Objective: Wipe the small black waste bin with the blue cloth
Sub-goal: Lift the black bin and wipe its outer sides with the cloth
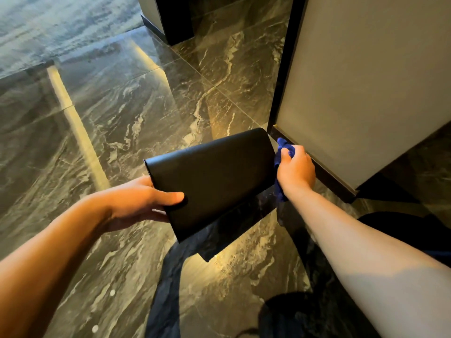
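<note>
- We're looking from one wide-angle camera worn on the head, tilted forward and down over both forearms.
- The view faces the polished marble floor [151, 98], with a pale wall panel [366, 76] rising at right.
- We're close in: the hands sit mid-frame at arm's reach, edges bowed by the lens.

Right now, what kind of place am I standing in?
Probably a hotel room or an upscale indoor hallway: a polished dark marble tile floor, a pale wall panel with dark baseboard trim, and a small black waste bin being cleaned.
</note>
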